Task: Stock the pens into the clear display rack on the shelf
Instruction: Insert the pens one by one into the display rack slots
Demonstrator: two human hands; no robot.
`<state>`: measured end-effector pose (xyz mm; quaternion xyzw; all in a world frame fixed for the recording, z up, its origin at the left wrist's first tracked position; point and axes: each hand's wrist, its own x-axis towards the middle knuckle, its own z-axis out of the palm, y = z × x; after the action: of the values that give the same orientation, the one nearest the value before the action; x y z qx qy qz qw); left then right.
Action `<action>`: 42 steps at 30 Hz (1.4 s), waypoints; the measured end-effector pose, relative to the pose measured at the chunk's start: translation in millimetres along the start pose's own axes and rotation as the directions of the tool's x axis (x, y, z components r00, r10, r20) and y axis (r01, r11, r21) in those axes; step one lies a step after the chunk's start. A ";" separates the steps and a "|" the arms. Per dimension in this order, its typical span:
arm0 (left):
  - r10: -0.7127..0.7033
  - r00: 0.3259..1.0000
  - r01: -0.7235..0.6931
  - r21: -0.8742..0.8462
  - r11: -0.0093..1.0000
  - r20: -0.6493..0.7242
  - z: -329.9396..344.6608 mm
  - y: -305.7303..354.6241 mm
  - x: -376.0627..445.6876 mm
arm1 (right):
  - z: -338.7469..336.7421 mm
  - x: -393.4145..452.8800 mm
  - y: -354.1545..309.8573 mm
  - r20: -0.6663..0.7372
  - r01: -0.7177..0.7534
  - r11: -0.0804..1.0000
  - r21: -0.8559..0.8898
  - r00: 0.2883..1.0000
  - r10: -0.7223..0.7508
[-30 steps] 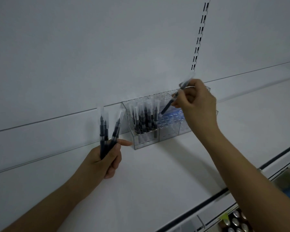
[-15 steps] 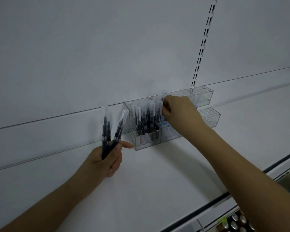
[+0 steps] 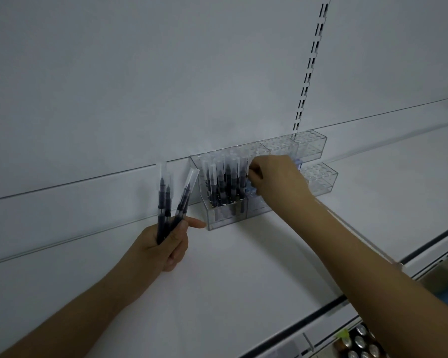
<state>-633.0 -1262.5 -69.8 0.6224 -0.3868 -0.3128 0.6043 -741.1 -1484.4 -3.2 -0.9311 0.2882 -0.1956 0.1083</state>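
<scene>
From the head camera, a clear display rack stands on a white shelf against the back panel, built in two stepped tiers of small round holes. Its left end is filled with upright pens, dark-bodied with clear caps, while the holes toward the right end show no pens. The right hand reaches over the rack just right of the filled section, its fingers curled in and pinching the top of a pen that stands at the right edge of the filled group; only a sliver of that pen shows past the fingertips. The left hand rests on the shelf just left of the rack, gripping a spare bunch of pens that fan upward, caps on top, with its forefinger pointing out toward the rack's lower left corner and nearly touching it. A slotted metal upright runs up the back panel behind the rack's right end. In the lower right corner, below the shelf edge, the tops of some cans are visible.
</scene>
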 end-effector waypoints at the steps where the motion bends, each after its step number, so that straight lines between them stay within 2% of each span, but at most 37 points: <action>1: -0.001 1.000 0.001 0.006 1.000 0.001 0.6 0.0 0.2 | 0.7 -0.5 0.2 0.004 -0.001 1.000 0.005 1.000 0.001; 5: -0.002 1.000 0.002 0.015 1.000 0.002 1.5 0.7 -0.5 | -1.8 -3.2 1.4 0.035 -0.013 1.000 -0.025 0.999 0.014; 6: -0.004 1.000 0.004 0.015 1.000 0.002 1.2 0.8 -0.5 | -3.3 -5.3 2.9 0.007 -0.026 0.999 -0.032 1.000 0.027; 8: -0.008 1.000 0.008 0.016 1.000 0.001 1.3 1.2 -0.5 | -7.2 -15.0 3.6 -0.149 -0.044 0.998 0.034 0.988 0.048; 10: -0.005 1.000 0.005 0.015 1.000 -0.002 1.9 1.6 -0.4 | -11.1 -32.3 -7.2 -0.285 0.029 0.980 0.196 0.958 0.029; 11: -0.005 1.000 0.005 0.022 1.000 0.001 2.1 1.5 -0.5 | -11.6 -41.5 -16.4 -0.268 0.076 0.957 0.280 0.963 0.002; 14: -0.011 0.999 0.009 0.066 0.998 0.033 0.6 3.0 -1.9 | 1.9 -58.4 -42.2 -0.065 0.153 0.833 0.532 0.988 -0.140; 16: -0.025 0.997 0.013 0.154 0.988 0.077 -0.9 3.5 -3.6 | 14.8 -60.9 -51.7 0.010 0.135 0.734 0.666 0.982 -0.190; 20: -0.071 0.990 0.041 0.232 0.972 0.124 2.0 5.5 -5.8 | 23.4 -64.4 -52.4 0.049 0.016 0.486 0.874 0.992 -0.120; 23: -0.093 0.987 0.068 0.183 0.981 0.131 5.0 8.4 -7.0 | 20.1 -66.7 -44.9 -0.045 0.052 0.525 0.850 0.999 -0.027; 26: -0.030 0.991 0.012 0.142 0.990 0.128 5.9 9.8 -7.5 | 5.3 -65.8 -37.4 -0.174 0.113 0.509 0.854 0.982 0.074; 29: 0.022 0.992 -0.041 0.148 0.988 0.126 3.1 6.5 -6.5 | -18.3 -61.8 -27.1 -0.311 0.196 0.559 0.805 0.943 0.118; 32: 0.045 0.994 -0.058 0.130 0.990 0.103 2.1 3.6 -5.3 | -36.5 -53.1 -9.9 -0.413 0.192 0.628 0.754 0.882 0.226; 35: 0.037 0.996 -0.044 0.093 0.995 0.076 2.5 3.0 -4.1 | -39.6 -43.2 3.9 -0.407 0.131 0.685 0.717 0.876 0.258; 42: -0.029 0.999 0.028 0.033 0.999 0.032 5.3 7.4 -2.1 | -24.9 -22.5 8.8 -0.248 0.036 0.757 0.652 0.954 0.168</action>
<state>-639.4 -1263.2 -63.0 0.6325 -0.3926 -0.3250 0.5832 -773.1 -1480.8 9.6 -0.7853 0.2482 -0.4144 0.3874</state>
